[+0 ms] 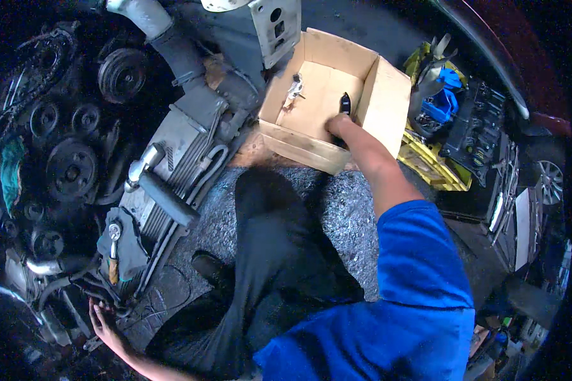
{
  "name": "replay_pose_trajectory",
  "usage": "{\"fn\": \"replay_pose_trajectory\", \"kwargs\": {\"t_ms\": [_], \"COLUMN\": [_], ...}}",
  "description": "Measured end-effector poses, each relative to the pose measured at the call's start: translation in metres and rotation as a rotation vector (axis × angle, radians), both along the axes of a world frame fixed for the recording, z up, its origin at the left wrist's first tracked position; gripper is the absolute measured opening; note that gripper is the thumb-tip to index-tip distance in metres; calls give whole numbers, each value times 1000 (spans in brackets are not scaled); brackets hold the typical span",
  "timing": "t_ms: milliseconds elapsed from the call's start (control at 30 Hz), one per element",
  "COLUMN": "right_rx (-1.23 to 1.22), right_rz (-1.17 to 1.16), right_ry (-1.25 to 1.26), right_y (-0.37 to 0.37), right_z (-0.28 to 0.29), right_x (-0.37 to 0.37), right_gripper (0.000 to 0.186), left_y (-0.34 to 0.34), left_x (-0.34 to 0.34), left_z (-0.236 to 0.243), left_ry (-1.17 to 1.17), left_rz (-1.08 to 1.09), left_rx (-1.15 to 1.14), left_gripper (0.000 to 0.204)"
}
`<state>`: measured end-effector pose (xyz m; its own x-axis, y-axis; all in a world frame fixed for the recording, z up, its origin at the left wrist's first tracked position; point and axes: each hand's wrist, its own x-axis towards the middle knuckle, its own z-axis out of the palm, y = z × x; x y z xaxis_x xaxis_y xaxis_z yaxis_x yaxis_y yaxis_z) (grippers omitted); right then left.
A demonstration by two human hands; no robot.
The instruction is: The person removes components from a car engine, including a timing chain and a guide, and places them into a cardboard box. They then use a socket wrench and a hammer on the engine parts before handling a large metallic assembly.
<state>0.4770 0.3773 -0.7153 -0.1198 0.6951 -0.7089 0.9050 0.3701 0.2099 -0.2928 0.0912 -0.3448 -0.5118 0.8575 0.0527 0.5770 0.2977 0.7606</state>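
My right hand (339, 125) reaches into a cardboard box (273, 133) at the upper middle, closed on a small black object (345, 103) whose top pokes out above my fingers. A small pale, silvery part (295, 89) lies left of it in the box. My left hand (102, 322) is low on the left with fingers apart, beside dark hoses at the foot of the engine (70, 171); I cannot tell whether it touches them. Above it, a ratchet (114, 247) with an orange-brown handle lies on a dark cloth (133, 254).
A hammer (165, 197) lies on a finned radiator (184, 133). Right of the box are a yellow crate (435, 165), blue plastic parts (445, 105), a black engine part (473, 120) and metal strips (502, 209). A perforated bracket (273, 25) juts out above the box.
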Motion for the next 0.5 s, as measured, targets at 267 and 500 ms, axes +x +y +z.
{"fn": "replay_pose_trajectory", "kwargs": {"t_ms": [267, 500], "right_rx": [-66, 168], "right_rz": [123, -95], "right_ry": [178, 503], "right_y": [16, 25], "right_z": [37, 43], "right_x": [-45, -47], "right_gripper": [27, 30], "left_y": [-12, 1], "left_x": [8, 3], "left_z": [19, 10], "left_ry": [13, -9], "left_rz": [51, 47], "left_rx": [8, -26], "left_gripper": [50, 49]}}
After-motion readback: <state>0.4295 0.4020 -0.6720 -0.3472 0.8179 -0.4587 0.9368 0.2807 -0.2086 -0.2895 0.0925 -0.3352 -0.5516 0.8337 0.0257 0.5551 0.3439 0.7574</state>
